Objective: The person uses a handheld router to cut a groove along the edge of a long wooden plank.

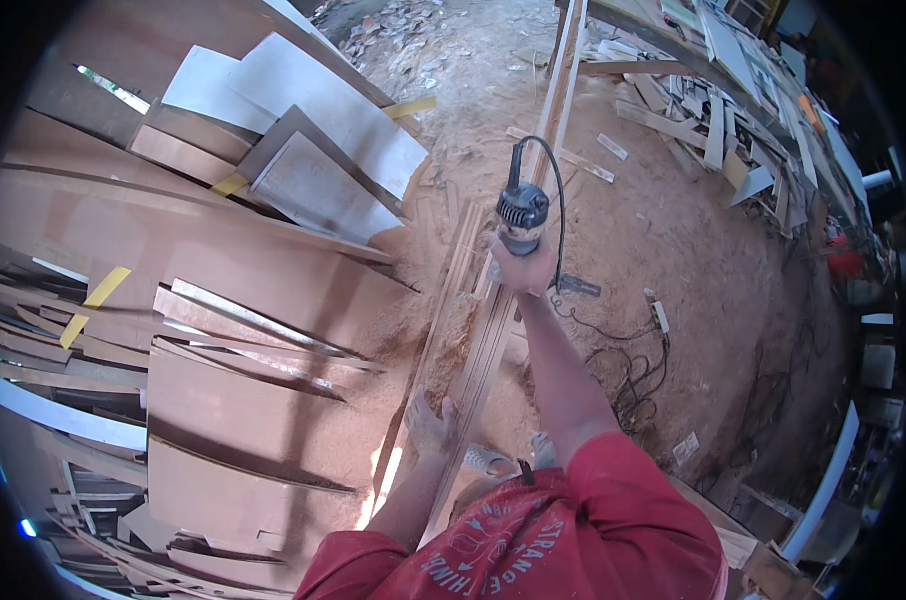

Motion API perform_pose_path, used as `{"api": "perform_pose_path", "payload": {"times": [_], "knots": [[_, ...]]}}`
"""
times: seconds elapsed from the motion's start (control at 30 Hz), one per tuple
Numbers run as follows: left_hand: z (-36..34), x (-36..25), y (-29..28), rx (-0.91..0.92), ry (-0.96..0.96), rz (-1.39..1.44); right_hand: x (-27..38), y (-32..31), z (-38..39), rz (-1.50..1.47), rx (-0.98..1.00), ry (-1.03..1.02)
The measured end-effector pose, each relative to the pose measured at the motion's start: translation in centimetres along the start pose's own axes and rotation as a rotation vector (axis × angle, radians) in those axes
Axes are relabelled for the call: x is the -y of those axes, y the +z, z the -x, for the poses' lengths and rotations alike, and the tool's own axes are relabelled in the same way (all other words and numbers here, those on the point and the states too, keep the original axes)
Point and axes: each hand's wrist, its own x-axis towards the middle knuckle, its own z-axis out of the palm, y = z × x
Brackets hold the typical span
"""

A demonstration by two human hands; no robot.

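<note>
The right hand (525,268) is wrapped round a corded router (522,216) on a long wooden board (486,358), farther along its length than the left hand (433,429), whose grip at the edge is unclear.

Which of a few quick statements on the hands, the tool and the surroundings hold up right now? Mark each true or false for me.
1. The right hand grips a power tool with a dark top. True.
2. The left hand is on the power tool too. False: it is apart from the tool, down at the long wooden strips.
3. A dark cord comes from the top of the tool. True.
4. The large brown panels are at the right of the picture. False: they are at its left.
5. The right sleeve is red. True.
</note>
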Motion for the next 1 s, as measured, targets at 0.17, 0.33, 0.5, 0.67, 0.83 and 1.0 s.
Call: {"api": "perform_pose_path", "payload": {"times": [0.17, 0.33, 0.5, 0.67, 0.83, 1.0], "knots": [[-0.2, -0.9, -0.1, -0.004, -0.01, 0.002, 1.4, -0.1, -3.0, 0.04, -0.05, -0.038], [-0.7, 0.1, 0.9, -0.001, -0.055, -0.034, 2.7, -0.7, -2.0, 0.064, 0.045, 0.047], [-0.5, -0.5, 0.5, 0.038, -0.085, 0.036, 0.8, -1.2, 6.6, 0.005, 0.054, 0.16], [-0.3, -0.6, 0.4, 0.017, -0.048, 0.038, -0.1, -1.8, 8.9, -0.04, 0.131, 0.12], [-0.1, -0.5, 0.3, 0.033, -0.059, 0.028, -0.5, -0.8, 4.5, -0.052, 0.044, -0.005], [-0.2, -0.6, 0.2, 0.04, -0.054, -0.014, -0.5, 0.4, -1.7, -0.067, 0.005, -0.035]]}}
